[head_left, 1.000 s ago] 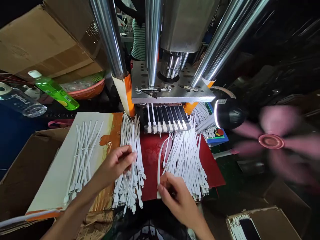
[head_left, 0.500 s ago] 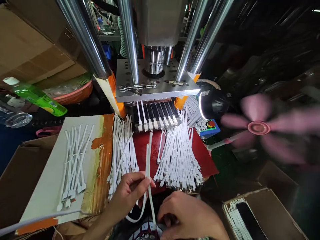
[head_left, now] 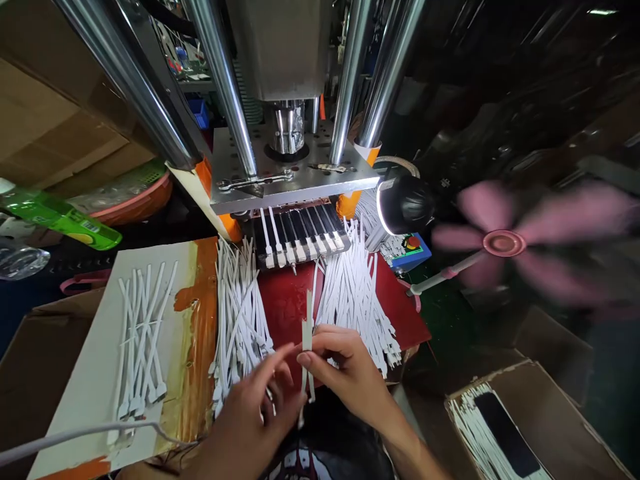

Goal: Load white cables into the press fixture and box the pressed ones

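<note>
A flat white cable (head_left: 307,333), folded into a short bundle, stands upright between the thumb and fingers of my right hand (head_left: 353,373). My left hand (head_left: 260,407) is just left of it, thumb and forefinger apart, their tips close to the cable; I cannot tell whether they touch it. Beyond my hands, a black slotted fixture (head_left: 303,230) under the press plate holds several white cable ends in a row. Piles of white flat cables with connector ends lie to the left (head_left: 240,307) and to the right (head_left: 355,300) on the red surface (head_left: 285,300).
Above the fixture hangs a steel press plate (head_left: 300,180) between metal columns. A lamp (head_left: 405,205) and a spinning pink fan (head_left: 504,243) stand on the right. More cables lie on a white board (head_left: 105,300). A carton (head_left: 555,413) of cables sits lower right.
My right hand has risen from below and now grips the cable. My left hand has moved down and loosened from it. The long hanging cable loop is now short. The view has shifted.
</note>
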Available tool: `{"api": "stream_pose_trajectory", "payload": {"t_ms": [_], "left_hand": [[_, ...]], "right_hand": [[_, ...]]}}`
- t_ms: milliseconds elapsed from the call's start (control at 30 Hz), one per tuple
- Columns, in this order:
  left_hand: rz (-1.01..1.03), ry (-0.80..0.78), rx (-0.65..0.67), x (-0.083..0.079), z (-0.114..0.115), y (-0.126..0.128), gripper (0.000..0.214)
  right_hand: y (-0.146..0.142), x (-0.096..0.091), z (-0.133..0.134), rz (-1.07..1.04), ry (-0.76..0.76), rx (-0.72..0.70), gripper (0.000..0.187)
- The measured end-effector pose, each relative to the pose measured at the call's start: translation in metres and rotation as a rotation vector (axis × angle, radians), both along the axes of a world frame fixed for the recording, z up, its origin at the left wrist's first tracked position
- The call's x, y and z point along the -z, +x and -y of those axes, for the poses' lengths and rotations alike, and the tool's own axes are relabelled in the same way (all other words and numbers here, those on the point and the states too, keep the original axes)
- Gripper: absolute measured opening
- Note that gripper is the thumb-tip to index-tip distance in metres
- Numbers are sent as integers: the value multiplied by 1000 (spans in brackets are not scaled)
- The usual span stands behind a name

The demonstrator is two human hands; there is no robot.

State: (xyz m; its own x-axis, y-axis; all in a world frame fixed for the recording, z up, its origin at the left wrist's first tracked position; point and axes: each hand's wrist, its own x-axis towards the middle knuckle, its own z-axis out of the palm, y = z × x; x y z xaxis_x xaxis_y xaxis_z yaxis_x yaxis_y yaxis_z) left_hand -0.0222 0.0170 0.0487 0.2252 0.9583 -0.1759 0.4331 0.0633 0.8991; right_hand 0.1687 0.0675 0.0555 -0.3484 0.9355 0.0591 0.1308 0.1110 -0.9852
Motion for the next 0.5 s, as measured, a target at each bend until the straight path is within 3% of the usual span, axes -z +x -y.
{"api": "stream_pose_trajectory", "payload": {"t_ms": [67,133,167,500], "left_hand": [[-10,132,-72,-12,-17,1,31],[15,247,-47,-22,-35,3,15],[33,282,-27,-26,-41,4,18],[180,211,-4,-30,-56,-8,15]], "right_hand": [[-2,3,3,-4,13,-16,31],[-4,6,7,-3,28,-12,32],[-5,7,9,-5,35,-8,31],[-3,25,16,-24,32,60,19]]}}
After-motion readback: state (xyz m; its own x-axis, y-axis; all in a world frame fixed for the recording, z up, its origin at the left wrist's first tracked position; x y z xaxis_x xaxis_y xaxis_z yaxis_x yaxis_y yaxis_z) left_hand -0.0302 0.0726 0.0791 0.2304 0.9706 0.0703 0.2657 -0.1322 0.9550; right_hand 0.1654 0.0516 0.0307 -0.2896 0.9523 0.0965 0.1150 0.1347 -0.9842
